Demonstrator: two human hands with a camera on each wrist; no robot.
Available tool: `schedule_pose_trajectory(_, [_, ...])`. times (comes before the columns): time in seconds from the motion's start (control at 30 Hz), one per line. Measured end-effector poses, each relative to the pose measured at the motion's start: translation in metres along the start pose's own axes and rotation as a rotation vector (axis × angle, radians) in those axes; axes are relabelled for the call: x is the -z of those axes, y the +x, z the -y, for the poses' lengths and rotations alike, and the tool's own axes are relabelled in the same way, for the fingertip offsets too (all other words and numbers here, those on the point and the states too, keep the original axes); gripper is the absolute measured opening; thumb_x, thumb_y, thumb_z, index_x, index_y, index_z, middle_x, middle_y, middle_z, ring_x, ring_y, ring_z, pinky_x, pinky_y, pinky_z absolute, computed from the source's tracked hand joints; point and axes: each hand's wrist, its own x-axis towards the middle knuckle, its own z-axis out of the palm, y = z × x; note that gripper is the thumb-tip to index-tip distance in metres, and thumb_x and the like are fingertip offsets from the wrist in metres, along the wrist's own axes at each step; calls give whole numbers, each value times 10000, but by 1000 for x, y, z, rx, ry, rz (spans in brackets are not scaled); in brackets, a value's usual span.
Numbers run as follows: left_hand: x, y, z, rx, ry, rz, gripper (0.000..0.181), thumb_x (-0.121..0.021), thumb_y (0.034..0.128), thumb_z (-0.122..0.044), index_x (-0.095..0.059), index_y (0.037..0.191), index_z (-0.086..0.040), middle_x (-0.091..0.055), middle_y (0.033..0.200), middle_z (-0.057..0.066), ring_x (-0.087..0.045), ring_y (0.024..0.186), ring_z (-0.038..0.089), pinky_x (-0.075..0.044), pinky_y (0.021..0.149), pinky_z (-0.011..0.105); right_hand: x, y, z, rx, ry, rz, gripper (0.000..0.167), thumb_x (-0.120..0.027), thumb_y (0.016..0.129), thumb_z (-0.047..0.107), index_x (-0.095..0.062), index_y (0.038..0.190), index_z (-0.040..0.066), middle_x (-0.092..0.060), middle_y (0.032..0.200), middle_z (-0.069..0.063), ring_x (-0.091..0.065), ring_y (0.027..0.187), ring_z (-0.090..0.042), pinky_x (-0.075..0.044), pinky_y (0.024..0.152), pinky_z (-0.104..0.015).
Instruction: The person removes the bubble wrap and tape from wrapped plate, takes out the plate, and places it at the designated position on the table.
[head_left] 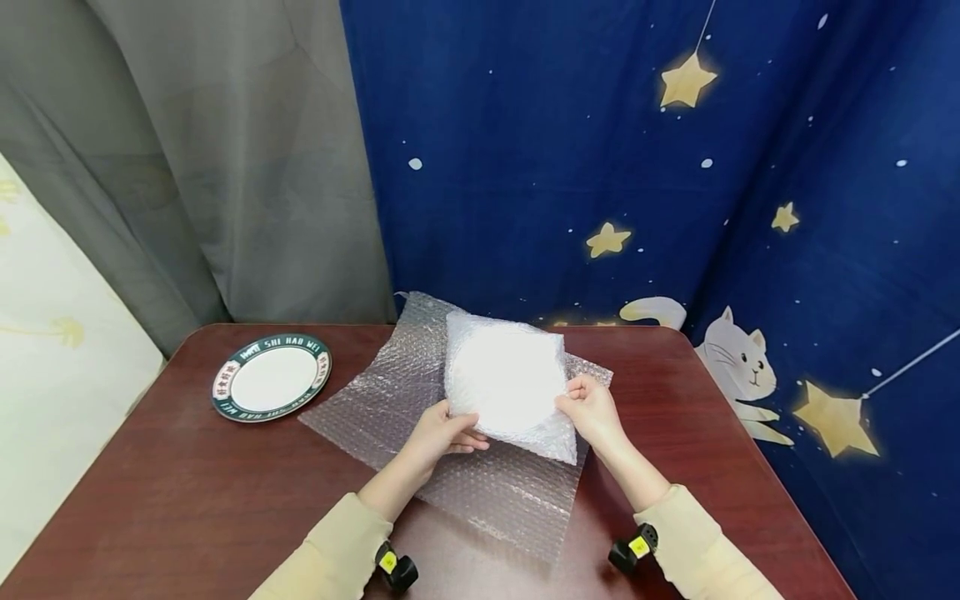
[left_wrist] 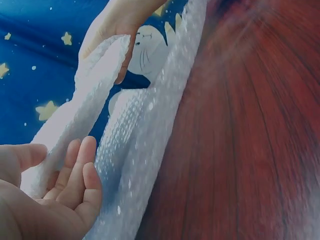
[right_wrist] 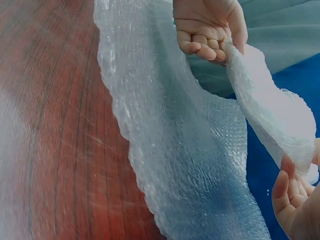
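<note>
My two hands hold a flat bubble-wrapped bundle above the table, one at each side. A glaring white round area shows through its wrap; what lies inside is too bright to tell. My left hand pinches the near left edge, thumb on top and fingers below. At the right edge, my right hand pinches the wrap between thumb and fingers. Under the bundle a larger loose sheet of bubble wrap lies spread out. From the side, the bundle looks thin and is lifted clear of the sheet.
A plate with a dark green lettered rim and white middle lies at the table's far left. The reddish-brown table ends at a grey curtain and a blue star-printed curtain. Each wrist wears a small black camera.
</note>
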Motion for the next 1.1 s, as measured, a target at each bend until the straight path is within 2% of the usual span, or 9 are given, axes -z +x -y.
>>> schedule_pose_trajectory(0.37, [17,-5,5,33,56,-29,201,-613,919,-158,-512,905,14,-688,772,194,-701,688,252,-568,613,313,-15,1,-3,2,4,64,198,-643,739,-36,-560,915,-68,-535,759,-68,-498,637,-127,-436,556,-246])
schedule_pose_trajectory(0.73, [33,-2,12,60,91,0,188,-587,928,-156,-546,878,21,-680,707,130,-695,641,224,-554,562,247,-28,4,-7,25,-51,73,165,-666,712,-35,-544,822,-23,-534,691,-52,-476,591,-112,-419,543,-256])
schedule_pose_trajectory(0.93, [40,-2,12,106,96,1,198,-575,930,-155,-545,891,37,-665,690,115,-680,598,197,-547,519,241,-35,6,-8,19,-123,82,170,-678,719,-20,-568,848,-29,-542,706,-48,-483,618,-131,-431,576,-271])
schedule_pose_trajectory(1.1, [41,-2,10,154,114,-26,194,-567,924,-140,-525,873,42,-632,646,100,-630,504,149,-521,448,229,-38,8,-11,20,-152,104,160,-678,715,2,-559,821,-3,-528,686,-30,-474,609,-134,-423,576,-277])
